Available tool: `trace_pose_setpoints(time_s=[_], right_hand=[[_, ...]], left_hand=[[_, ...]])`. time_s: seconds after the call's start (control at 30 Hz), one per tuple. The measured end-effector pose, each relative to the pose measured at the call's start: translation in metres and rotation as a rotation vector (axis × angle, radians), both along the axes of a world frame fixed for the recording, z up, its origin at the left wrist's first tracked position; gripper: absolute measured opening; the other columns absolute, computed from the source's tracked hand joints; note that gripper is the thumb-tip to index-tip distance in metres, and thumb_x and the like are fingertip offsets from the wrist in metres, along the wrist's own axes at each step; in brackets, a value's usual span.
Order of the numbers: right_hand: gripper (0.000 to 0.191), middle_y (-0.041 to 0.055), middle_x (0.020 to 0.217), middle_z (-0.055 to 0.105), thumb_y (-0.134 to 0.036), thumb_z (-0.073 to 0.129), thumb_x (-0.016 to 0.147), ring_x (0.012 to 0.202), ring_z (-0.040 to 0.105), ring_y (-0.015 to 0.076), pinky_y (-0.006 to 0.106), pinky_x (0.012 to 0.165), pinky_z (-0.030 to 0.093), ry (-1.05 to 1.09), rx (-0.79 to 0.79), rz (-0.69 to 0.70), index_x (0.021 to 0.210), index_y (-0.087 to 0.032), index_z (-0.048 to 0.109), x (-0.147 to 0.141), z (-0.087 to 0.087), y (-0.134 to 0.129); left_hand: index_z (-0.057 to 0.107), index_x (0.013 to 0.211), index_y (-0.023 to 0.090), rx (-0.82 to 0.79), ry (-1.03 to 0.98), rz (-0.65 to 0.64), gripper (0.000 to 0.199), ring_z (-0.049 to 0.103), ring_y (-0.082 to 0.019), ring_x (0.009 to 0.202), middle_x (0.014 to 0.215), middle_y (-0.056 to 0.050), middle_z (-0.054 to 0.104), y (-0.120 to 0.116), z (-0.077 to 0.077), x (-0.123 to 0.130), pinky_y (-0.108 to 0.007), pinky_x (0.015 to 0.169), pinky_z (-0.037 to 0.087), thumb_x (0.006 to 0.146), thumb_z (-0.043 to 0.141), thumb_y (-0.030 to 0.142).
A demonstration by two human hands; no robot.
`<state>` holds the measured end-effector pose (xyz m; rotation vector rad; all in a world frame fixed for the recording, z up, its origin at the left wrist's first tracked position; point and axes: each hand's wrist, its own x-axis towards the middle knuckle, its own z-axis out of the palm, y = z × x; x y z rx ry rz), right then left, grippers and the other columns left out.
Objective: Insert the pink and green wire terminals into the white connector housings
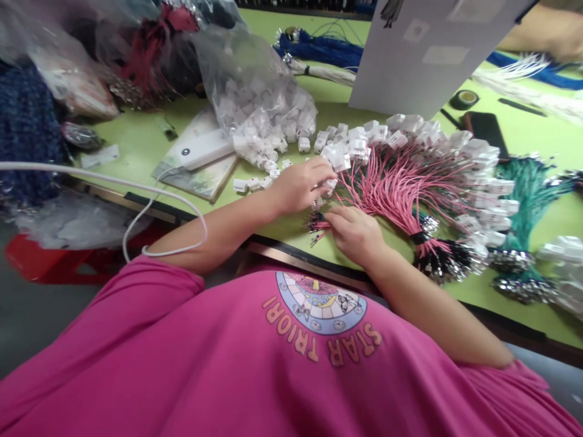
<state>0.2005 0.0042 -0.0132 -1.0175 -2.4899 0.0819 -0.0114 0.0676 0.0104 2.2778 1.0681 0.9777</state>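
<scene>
My left hand (298,187) has its fingers curled at a white plastic connector (331,184), beside the loose connectors. Just in front of it, my right hand (357,235) is closed around a small bunch of pink wires (319,223), whose dark ends with metal terminals stick out to the left. To the right spreads a large bundle of pink wires (387,188), tied with a black band. White connectors (473,155) sit along its far and right edges, and black ends with metal terminals (446,258) show at its near end.
A clear bag of white connectors (264,91) lies behind my left hand, near a white power bank (204,152) with a cable looping over my left forearm. Green wires (526,200) lie at right. A grey panel (410,54) stands behind; another person's arm (546,30) is beyond it.
</scene>
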Motion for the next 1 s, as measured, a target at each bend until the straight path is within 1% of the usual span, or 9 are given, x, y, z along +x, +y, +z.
trace_pose_setpoints(time_s=[0.13, 0.3, 0.37, 0.43, 0.5, 0.63, 0.77, 0.9, 1.0], right_hand=[[0.025, 0.0151, 0.099, 0.071, -0.014, 0.048, 0.094, 0.091, 0.063, 0.0241, 0.037, 0.084, 0.047, -0.287, -0.162, -0.062, 0.096, -0.012, 0.073, -0.006, 0.001, 0.008], [0.021, 0.009, 0.092, 0.074, -0.013, 0.054, 0.086, 0.085, 0.064, 0.0204, 0.032, 0.078, 0.045, -0.345, -0.426, 0.061, 0.086, -0.016, 0.075, 0.007, 0.018, 0.018], [0.019, 0.0054, 0.09, 0.075, -0.013, 0.057, 0.082, 0.082, 0.065, 0.0188, 0.03, 0.074, 0.044, -0.3, -0.546, 0.045, 0.085, -0.018, 0.076, 0.012, 0.022, 0.019], [0.017, 0.0025, 0.086, 0.076, -0.013, 0.06, 0.079, 0.079, 0.066, 0.0176, 0.029, 0.072, 0.044, -0.203, -0.615, -0.019, 0.081, -0.02, 0.076, 0.013, 0.023, 0.019], [0.016, 0.0011, 0.082, 0.076, -0.014, 0.061, 0.077, 0.078, 0.067, 0.0167, 0.028, 0.073, 0.045, -0.073, -0.638, -0.077, 0.076, -0.02, 0.076, 0.012, 0.021, 0.018], [0.018, 0.0012, 0.08, 0.076, -0.013, 0.059, 0.076, 0.077, 0.068, 0.0163, 0.028, 0.075, 0.047, 0.153, -0.592, -0.134, 0.076, -0.02, 0.076, 0.008, 0.013, 0.015], [0.017, 0.0015, 0.079, 0.076, -0.014, 0.06, 0.075, 0.072, 0.066, 0.0152, 0.027, 0.072, 0.047, 0.29, -0.512, -0.16, 0.078, -0.019, 0.075, 0.007, 0.006, 0.012], [0.012, 0.0002, 0.07, 0.072, -0.014, 0.061, 0.073, 0.064, 0.061, 0.0127, 0.026, 0.066, 0.044, 0.372, -0.496, -0.167, 0.075, -0.018, 0.073, 0.006, 0.001, 0.012], [0.014, 0.0008, 0.074, 0.073, -0.022, 0.062, 0.08, 0.065, 0.059, 0.0126, 0.027, 0.067, 0.044, 0.419, -0.513, -0.16, 0.081, -0.018, 0.075, 0.005, 0.0, 0.013]], left_hand=[[0.075, 0.099, 0.021, -0.016, -0.01, -0.029, 0.026, 0.064, -0.026, 0.111, 0.114, -0.008, 0.067, 0.026, -0.004, 0.006, -0.044, 0.101, 0.049, 0.075, 0.077, 0.012], [0.075, 0.106, 0.023, -0.075, 0.112, -0.072, 0.031, 0.064, -0.021, 0.109, 0.126, -0.006, 0.064, 0.037, 0.007, -0.018, -0.039, 0.093, 0.052, 0.076, 0.081, 0.019], [0.072, 0.115, 0.024, -0.11, 0.211, 0.063, 0.033, 0.063, -0.014, 0.096, 0.131, -0.005, 0.061, 0.034, 0.015, -0.038, -0.035, 0.085, 0.054, 0.082, 0.077, 0.024], [0.068, 0.119, 0.022, -0.097, 0.345, 0.281, 0.029, 0.059, -0.009, 0.085, 0.128, -0.004, 0.062, 0.027, 0.019, -0.056, -0.033, 0.082, 0.053, 0.09, 0.069, 0.025], [0.067, 0.116, 0.018, -0.075, 0.499, 0.399, 0.027, 0.058, -0.014, 0.09, 0.118, -0.006, 0.065, 0.019, 0.017, -0.067, -0.038, 0.087, 0.052, 0.091, 0.068, 0.028], [0.066, 0.119, 0.013, -0.057, 0.766, 0.387, 0.038, 0.054, -0.033, 0.113, 0.119, -0.015, 0.064, 0.005, 0.004, -0.067, -0.049, 0.098, 0.044, 0.083, 0.073, 0.023], [0.063, 0.123, 0.01, -0.041, 0.876, 0.356, 0.036, 0.054, -0.03, 0.114, 0.119, -0.015, 0.064, 0.0, 0.003, -0.063, -0.046, 0.101, 0.043, 0.087, 0.062, 0.013], [0.066, 0.121, 0.011, -0.073, 0.801, 0.329, 0.035, 0.058, -0.027, 0.109, 0.116, -0.014, 0.065, -0.007, 0.016, -0.059, -0.043, 0.099, 0.046, 0.087, 0.066, 0.02], [0.068, 0.119, 0.014, -0.226, 0.52, 0.246, 0.031, 0.061, -0.018, 0.092, 0.11, -0.01, 0.066, -0.023, 0.022, -0.044, -0.034, 0.085, 0.051, 0.09, 0.06, 0.024]])
